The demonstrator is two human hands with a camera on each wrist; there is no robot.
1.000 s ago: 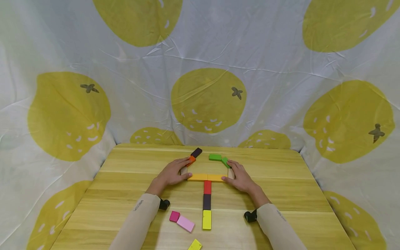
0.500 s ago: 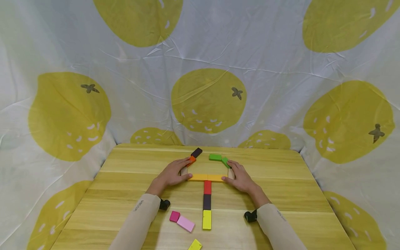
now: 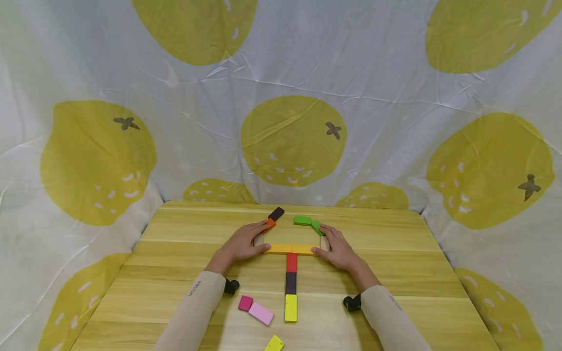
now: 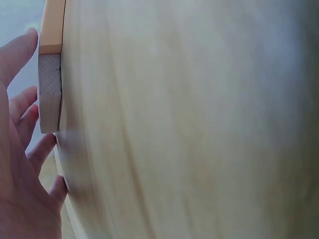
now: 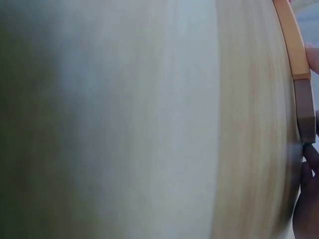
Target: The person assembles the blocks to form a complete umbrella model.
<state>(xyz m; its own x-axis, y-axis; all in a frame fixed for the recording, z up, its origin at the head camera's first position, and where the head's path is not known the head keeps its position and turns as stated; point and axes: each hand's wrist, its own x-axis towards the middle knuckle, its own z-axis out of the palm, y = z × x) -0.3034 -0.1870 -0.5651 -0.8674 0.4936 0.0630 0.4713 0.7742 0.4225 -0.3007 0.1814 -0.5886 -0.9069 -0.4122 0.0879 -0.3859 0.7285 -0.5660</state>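
Observation:
Flat wooden blocks form an outline on the table. My left hand lies along its left side, relaxed fingers by an orange block and a plain wood block, thumb at the end of a yellow-orange block. Opposite, my right hand touches a small green block and another plain block, its thumb on a second yellow-orange block. A black block and a longer green block lie at the far end. Both wrist views show fingers beside a plain block, partly hidden on the right.
A red block, a black one and a yellow one run in line toward me. Magenta and pink blocks lie left of them, another yellow block nearer. A lemon-print cloth hangs behind the table.

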